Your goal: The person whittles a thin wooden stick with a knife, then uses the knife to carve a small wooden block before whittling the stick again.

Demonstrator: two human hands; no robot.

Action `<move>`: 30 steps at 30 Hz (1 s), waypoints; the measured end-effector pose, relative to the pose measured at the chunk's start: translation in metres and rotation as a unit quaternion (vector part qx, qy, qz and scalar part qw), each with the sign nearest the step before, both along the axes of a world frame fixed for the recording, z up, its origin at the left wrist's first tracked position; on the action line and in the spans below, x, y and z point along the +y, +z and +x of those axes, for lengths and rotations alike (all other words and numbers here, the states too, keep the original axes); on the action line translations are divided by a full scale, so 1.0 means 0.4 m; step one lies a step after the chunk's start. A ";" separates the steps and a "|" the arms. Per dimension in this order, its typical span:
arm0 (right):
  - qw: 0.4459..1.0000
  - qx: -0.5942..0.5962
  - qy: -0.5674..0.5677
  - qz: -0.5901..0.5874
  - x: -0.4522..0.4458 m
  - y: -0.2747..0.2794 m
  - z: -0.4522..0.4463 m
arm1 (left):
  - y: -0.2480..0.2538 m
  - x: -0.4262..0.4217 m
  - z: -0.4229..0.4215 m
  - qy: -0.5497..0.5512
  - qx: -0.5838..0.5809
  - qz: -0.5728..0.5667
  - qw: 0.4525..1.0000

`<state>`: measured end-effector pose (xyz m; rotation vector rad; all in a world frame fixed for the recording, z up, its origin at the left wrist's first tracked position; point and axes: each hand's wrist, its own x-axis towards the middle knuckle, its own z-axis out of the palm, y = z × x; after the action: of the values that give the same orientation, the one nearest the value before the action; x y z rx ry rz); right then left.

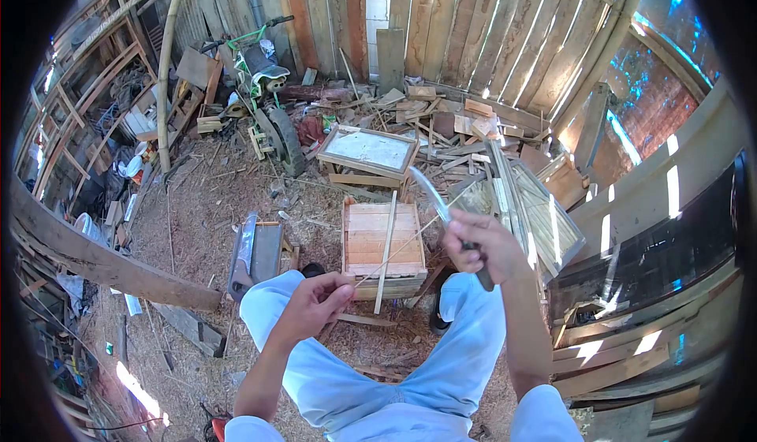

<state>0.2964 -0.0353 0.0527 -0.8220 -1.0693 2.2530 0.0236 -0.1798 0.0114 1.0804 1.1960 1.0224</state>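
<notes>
My right hand point(482, 245) is closed around the dark handle of a knife point(430, 190), its curved blade pointing up and to the left. My left hand point(319, 304) pinches the near end of a thin wooden strip point(398, 249). That strip slants up to the right, its far end close to the knife blade; whether they touch I cannot tell. Between my knees stands a wooden box point(355, 215) of pale boards. A longer wooden slat point(386, 257) lies across it. Left of the box, a handsaw point(245, 249) rests against a small low stool point(269, 249).
Beyond the box sits a framed wooden piece with a whitish panel point(367, 149). A small motorbike point(268, 87) stands at the back left. Scrap wood point(441, 119) is heaped along the plank wall. A thick beam point(110, 257) crosses the left side, and boards point(639, 363) are stacked at right.
</notes>
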 end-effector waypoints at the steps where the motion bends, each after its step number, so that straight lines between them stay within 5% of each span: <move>1: 1.000 0.008 0.005 0.002 0.016 0.003 0.014 | -0.004 -0.006 -0.008 0.000 0.001 0.001 1.000; 25: 0.997 -0.023 -0.067 0.044 0.061 -0.032 -0.075 | -0.034 0.059 -0.023 0.019 0.094 -0.004 0.995; 27: 0.998 -0.001 -0.055 0.030 0.053 -0.043 -0.082 | -0.036 0.090 0.009 0.065 0.185 0.105 0.975; 30: 0.999 0.010 -0.040 0.012 0.057 -0.043 -0.068 | -0.017 0.094 0.019 0.068 0.173 0.129 0.974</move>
<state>0.2693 -0.0126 0.0353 -0.8163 -1.0336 2.1731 0.0314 -0.1423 0.0045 1.4403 1.4586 1.1494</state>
